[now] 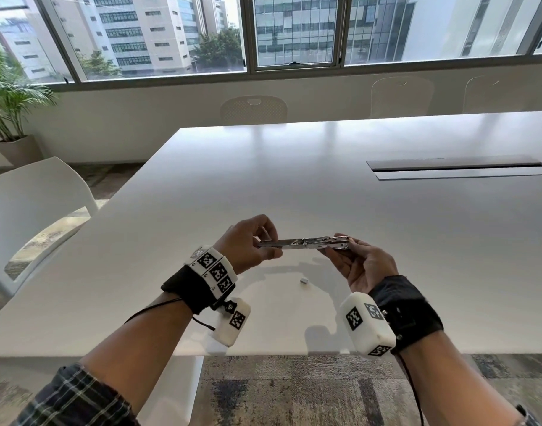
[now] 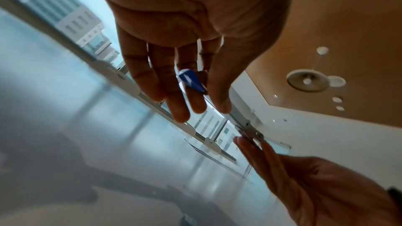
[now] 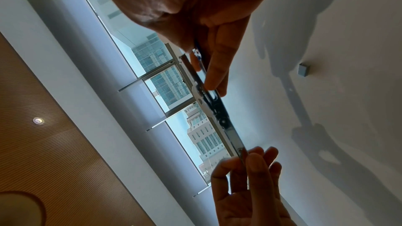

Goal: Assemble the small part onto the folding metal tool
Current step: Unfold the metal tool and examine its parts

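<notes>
The folding metal tool [image 1: 306, 242] is a long, thin chrome piece, opened out nearly flat and held level above the white table [image 1: 263, 179]. My left hand [image 1: 274, 245] pinches its left end between thumb and fingers. My right hand [image 1: 337, 245] grips the hinged right end, palm up. In the right wrist view the tool [image 3: 219, 114] runs from my right thumb [image 3: 217, 68] down to the left hand [image 3: 250, 169]. A blue piece [image 2: 191, 82] shows between my left fingers. The small grey part [image 1: 304, 281] lies on the table below the tool, untouched, and appears again as a small block [image 3: 304, 70].
A recessed cable slot [image 1: 457, 169] sits in the table at the far right. A white chair [image 1: 33, 195] stands at the table's left side and more chairs [image 1: 253, 107] line the far side. The table's near edge runs just under my wrists.
</notes>
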Demonstrator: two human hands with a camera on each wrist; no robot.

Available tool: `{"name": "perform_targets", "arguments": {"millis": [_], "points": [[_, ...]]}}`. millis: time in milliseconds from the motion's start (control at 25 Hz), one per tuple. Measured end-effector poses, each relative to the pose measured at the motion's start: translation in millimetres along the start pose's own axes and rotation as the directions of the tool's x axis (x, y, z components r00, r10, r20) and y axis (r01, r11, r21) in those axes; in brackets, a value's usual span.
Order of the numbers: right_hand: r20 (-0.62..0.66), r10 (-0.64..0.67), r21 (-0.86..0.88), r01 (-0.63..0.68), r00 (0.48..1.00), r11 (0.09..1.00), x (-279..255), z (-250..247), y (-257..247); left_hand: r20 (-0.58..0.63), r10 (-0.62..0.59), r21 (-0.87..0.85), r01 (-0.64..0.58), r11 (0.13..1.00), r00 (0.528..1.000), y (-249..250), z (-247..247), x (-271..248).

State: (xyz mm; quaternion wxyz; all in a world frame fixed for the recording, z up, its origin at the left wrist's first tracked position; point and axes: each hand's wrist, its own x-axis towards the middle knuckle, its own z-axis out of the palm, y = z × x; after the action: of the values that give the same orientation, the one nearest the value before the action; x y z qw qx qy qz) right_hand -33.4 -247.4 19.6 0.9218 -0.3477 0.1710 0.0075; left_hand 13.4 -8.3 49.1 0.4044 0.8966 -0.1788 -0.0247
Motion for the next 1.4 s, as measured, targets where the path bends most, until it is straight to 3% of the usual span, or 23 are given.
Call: {"name": "perform_targets", "arguments": {"millis": [240,400,800,1160,1400], "points": [[0.033,0.134,0.003,-0.134,0.991,0.991,-1,-1,8,0.26,0.065,0.234,-0.128,0.964,0.963,23,7,1],[0.046,0.176,-0.025,-0.175,0.983,0.984,-2,2,9,0.351,0.093,0.348,-0.222,0.911,0.932,31,14,6],[0.035,0.156,-0.053,-0.154,0.987,0.987,1,-2,12,0.384,0.14,0.353,-0.285,0.891,0.913,36,23,10],[-0.092,0.253,-0.16,-0.265,0.963,0.951,7,-10,16,0.381,0.17,0.362,-0.316,0.877,0.909,29,27,11],[-0.081,0.311,-0.158,-0.32,0.947,0.934,3,-7,17,0.425,0.161,0.365,-0.332,0.87,0.891,28,28,9]]}}
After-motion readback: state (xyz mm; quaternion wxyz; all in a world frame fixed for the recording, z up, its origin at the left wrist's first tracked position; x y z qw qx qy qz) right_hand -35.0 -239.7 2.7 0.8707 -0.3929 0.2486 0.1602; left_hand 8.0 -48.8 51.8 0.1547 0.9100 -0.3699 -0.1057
